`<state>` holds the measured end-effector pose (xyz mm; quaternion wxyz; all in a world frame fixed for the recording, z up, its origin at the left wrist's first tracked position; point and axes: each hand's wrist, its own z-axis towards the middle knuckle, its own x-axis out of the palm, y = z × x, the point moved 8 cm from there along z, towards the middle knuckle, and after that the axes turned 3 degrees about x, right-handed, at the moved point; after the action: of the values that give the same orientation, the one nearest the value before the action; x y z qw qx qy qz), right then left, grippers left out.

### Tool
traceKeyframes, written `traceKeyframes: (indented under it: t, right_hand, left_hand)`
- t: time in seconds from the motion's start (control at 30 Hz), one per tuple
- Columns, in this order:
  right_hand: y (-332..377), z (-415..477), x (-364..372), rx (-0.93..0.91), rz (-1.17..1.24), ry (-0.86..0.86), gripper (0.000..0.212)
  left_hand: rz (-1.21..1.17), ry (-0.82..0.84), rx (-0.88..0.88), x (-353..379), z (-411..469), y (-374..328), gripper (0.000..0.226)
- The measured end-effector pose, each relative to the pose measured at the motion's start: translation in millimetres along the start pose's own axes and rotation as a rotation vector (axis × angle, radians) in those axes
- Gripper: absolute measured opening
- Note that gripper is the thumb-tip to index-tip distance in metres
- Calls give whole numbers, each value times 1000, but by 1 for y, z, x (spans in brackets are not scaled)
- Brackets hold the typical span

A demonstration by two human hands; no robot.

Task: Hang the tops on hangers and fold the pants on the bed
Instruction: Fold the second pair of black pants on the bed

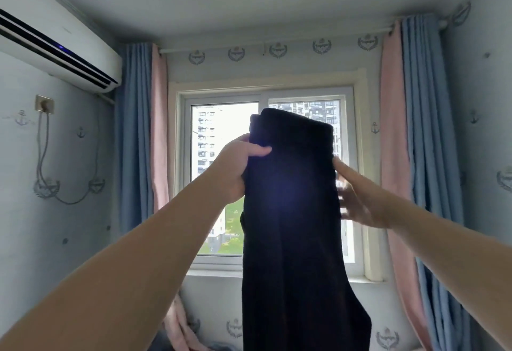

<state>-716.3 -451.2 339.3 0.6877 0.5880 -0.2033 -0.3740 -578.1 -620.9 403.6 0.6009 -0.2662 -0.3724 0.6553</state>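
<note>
A pair of black pants (293,226) hangs lengthwise in the air in front of the window, waistband at the top, legs dropping below the frame's lower edge. My left hand (235,167) grips the left side just under the waistband, thumb across the front of the cloth. At the pants' right edge my right hand (357,198) has its fingers stretched out; the index finger touches the cloth edge and the other fingertips are hidden behind it. No hangers, tops or bed show in this view.
The window (221,134) stands straight ahead with blue and pink curtains (410,156) on both sides. An air conditioner (55,43) hangs high on the left wall. Pink cloth (180,328) lies low beneath the window sill.
</note>
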Motion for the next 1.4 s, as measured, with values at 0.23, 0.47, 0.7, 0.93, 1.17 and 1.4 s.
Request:
traceKeyframes:
  t: [0.23,0.47,0.7,0.93,1.17,1.4]
  right_hand:
    - [39,-19,103,-69,136,0,36]
    - [84,-50,187,-259,10,-357,17]
    - [95,-95,270,-269,-53,-451,14]
    - [86,-154,322,-225,-164,-412,13]
    - [78,-213,365,-167,-104,-207,18]
    - [19,-271,402,-35,-14,-152,19]
  left_hand:
    - [114,-48,-16,-86,-46,-53,41]
    - [360,-267,101,-177,-100,-107,35]
    - [532,-273,238,-229,-166,-145,36]
    - [587,-205,206,-256,-244,-164,33]
    - [523,-237,69,-269,-325,-178,27]
    - [481,-300,-92,-272,-408,-140,24]
